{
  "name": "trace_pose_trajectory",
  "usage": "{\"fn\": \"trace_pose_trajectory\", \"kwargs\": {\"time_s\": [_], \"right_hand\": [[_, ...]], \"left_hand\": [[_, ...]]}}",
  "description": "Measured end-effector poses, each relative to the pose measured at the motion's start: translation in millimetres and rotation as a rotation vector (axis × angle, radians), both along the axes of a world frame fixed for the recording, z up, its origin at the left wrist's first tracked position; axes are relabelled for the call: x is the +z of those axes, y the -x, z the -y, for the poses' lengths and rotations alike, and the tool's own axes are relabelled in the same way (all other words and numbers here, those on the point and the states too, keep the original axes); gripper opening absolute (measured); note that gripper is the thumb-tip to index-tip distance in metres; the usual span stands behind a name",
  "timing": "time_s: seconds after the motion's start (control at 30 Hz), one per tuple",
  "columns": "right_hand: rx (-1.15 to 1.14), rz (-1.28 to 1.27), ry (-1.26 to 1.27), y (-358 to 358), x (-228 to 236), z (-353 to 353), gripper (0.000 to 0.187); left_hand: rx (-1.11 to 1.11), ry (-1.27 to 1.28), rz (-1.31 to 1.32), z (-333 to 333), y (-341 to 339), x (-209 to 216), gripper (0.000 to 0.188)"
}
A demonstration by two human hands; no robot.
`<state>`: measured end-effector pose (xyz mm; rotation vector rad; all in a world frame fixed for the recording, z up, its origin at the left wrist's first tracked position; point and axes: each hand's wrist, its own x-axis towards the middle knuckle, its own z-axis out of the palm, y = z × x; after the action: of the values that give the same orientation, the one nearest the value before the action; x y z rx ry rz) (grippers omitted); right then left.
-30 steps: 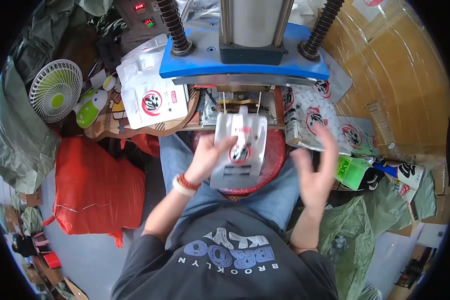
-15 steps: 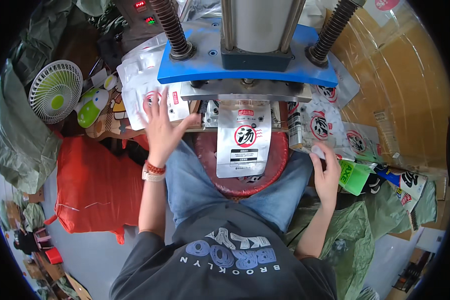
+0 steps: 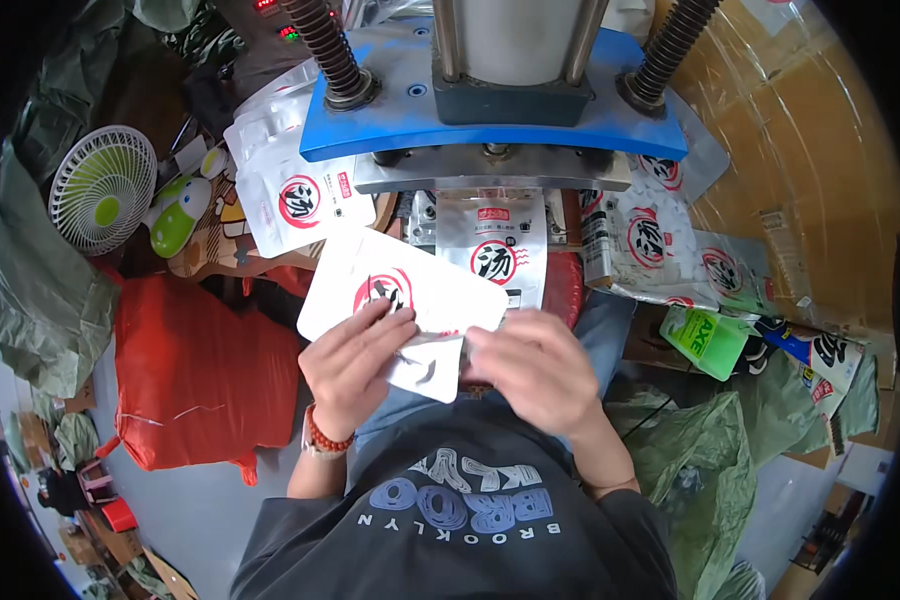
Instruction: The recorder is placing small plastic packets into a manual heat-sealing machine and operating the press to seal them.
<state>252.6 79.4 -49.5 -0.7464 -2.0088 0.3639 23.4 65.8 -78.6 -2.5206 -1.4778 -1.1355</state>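
Observation:
In front of my lap, my left hand [image 3: 350, 365] grips a white pouch [image 3: 335, 290] with a red ring and black print. A second white piece [image 3: 438, 360] shows beneath it, perhaps another pouch or a folded part. My right hand [image 3: 535, 365], blurred by motion, is closed at the pouch's right corner; whatever its fingers hold is hidden. Ahead, a printed silver-white pouch [image 3: 515, 225] hangs from under the metal bar [image 3: 495, 171] of a press with a blue plate [image 3: 390, 110].
A stack of similar pouches [image 3: 305, 195] lies left of the press. Filled-looking plastic packs [image 3: 645, 240] sit at right, beside a large cardboard box [image 3: 770, 150]. A white fan [image 3: 102, 190], a red bag [image 3: 205, 370] and a green container [image 3: 705, 342] stand around.
My left hand has come from the pouch stack to my lap with a pouch. My right hand, which held a small white piece at the right, has moved in to the pouch's corner.

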Motion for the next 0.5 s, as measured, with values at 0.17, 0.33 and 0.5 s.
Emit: {"fn": "trace_pose_trajectory", "kwargs": {"time_s": [0.17, 0.33, 0.5], "right_hand": [[0.211, -0.080, -0.121, -19, 12, 14, 0.039], [-0.024, -0.258, 0.758, -18, -28, -9, 0.058], [-0.414, -0.203, 0.302, -55, -29, -25, 0.066]], "left_hand": [[-0.399, 0.034, 0.107, 6, -8, 27, 0.024], [-0.329, 0.651, 0.502, -30, -30, -43, 0.016], [-0.140, 1.162, 1.157, -65, -48, -69, 0.021]]}}
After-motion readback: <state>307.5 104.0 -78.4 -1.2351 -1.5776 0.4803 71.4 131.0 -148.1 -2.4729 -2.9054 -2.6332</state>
